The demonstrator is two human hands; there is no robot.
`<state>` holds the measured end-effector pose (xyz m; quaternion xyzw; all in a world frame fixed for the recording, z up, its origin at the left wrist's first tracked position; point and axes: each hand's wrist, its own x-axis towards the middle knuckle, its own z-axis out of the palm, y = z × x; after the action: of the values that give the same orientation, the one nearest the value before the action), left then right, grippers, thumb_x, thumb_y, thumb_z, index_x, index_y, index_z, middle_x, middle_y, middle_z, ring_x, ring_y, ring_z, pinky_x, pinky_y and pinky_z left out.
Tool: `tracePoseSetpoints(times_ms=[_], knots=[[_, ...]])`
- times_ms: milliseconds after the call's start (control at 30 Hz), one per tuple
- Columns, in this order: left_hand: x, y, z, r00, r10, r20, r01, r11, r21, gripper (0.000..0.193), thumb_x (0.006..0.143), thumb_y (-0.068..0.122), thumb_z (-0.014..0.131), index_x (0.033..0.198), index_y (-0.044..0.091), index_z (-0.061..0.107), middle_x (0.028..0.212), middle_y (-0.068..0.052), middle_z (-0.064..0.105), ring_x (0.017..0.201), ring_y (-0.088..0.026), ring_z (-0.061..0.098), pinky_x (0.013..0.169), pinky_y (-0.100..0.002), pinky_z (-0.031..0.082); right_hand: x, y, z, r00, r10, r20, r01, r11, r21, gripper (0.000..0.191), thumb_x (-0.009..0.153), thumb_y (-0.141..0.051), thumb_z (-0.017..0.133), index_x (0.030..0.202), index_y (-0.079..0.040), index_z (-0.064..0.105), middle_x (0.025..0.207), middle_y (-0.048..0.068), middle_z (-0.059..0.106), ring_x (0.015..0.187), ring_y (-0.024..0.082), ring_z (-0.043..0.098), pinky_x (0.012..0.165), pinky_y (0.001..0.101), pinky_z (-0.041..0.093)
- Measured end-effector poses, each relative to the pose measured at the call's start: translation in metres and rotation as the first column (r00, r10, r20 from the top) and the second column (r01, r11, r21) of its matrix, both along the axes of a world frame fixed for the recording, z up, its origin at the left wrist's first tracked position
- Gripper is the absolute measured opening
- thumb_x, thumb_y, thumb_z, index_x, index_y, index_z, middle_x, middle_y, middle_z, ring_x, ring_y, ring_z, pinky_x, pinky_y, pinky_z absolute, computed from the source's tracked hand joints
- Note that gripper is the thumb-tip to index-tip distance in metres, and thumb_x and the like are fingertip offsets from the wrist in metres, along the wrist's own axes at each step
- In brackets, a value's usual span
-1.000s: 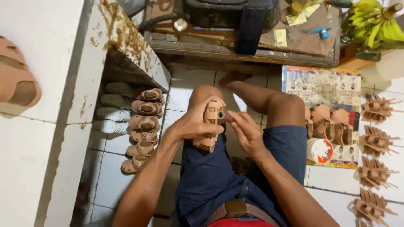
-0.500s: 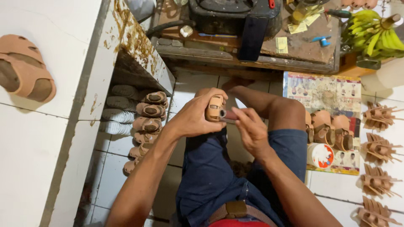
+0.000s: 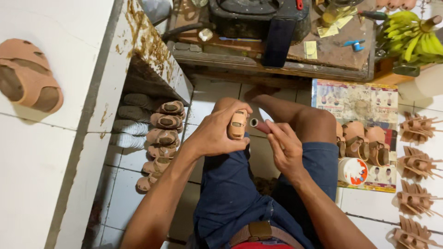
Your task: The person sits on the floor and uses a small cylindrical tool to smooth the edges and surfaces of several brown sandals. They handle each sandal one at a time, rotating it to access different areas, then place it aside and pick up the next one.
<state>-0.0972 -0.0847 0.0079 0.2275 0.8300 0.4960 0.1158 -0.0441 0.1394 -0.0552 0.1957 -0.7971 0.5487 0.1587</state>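
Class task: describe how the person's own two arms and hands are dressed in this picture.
Both forearms are bare, with no sleeves in view. The left hand and right hand wear no gloves; no rings, watch or bracelet are visible. Below are blue denim shorts and a tan belt.

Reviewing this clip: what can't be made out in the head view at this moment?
- Small tan sandal: mostly wrapped by the left hand, so its sole is hidden.
- Short tool: the right hand covers its handle; whether the tip touches the sandal is unclear.
- Sandal on the white ledge: cut off by the left edge.
- Row of sandals on the floor: partly under the ledge.
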Motion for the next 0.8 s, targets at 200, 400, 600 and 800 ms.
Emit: tracePoseSetpoints(times_ms=[200,400,600,800], knots=[[-0.001,0.002,-0.004,0.996,-0.058,-0.074,0.054,0.997,-0.054,0.07,0.071,0.03,0.088,0.131,0.017,0.053,0.108,-0.009,0.07,0.101,-0.033,0.071,0.081,-0.042,0.055,0.002,-0.008,-0.008,0.992,0.029,-0.124,-0.019,0.996,0.083,0.038,0.097,0.006,0.065,0.135,-0.001,0.063,0.111,0.016,0.066,0.097,0.024,0.066,0.083,0.0308,0.054],[0.001,-0.002,-0.006,1.0,0.012,-0.025,-0.011,1.0,0.027,0.066,0.073,0.03,0.086,0.13,0.018,0.054,0.112,-0.009,0.072,0.103,-0.03,0.074,0.086,-0.041,0.058,0.003,-0.004,-0.009,1.0,0.001,-0.016,0.0,1.0,0.026,0.04,0.098,0.009,0.062,0.137,0.0,0.061,0.113,0.016,0.069,0.097,0.025,0.069,0.084,0.031,0.055],[0.002,0.003,-0.003,0.999,-0.02,-0.033,0.019,0.999,-0.04,0.072,0.071,0.033,0.087,0.132,0.019,0.052,0.104,-0.009,0.071,0.097,-0.032,0.073,0.079,-0.042,0.057,0.004,-0.006,-0.01,0.989,0.042,-0.142,-0.032,0.997,0.073,0.04,0.096,0.006,0.066,0.135,-0.001,0.062,0.114,0.018,0.065,0.098,0.026,0.066,0.084,0.0312,0.054],[0.007,0.0,0.003,0.98,0.079,-0.182,-0.08,0.997,0.007,0.07,0.071,0.027,0.087,0.131,0.018,0.053,0.112,-0.012,0.071,0.098,-0.033,0.073,0.081,-0.042,0.058,0.006,-0.006,-0.017,0.999,-0.045,-0.016,0.045,0.999,0.009,0.04,0.098,0.007,0.062,0.136,-0.003,0.063,0.112,0.014,0.068,0.097,0.025,0.067,0.083,0.0304,0.054]])
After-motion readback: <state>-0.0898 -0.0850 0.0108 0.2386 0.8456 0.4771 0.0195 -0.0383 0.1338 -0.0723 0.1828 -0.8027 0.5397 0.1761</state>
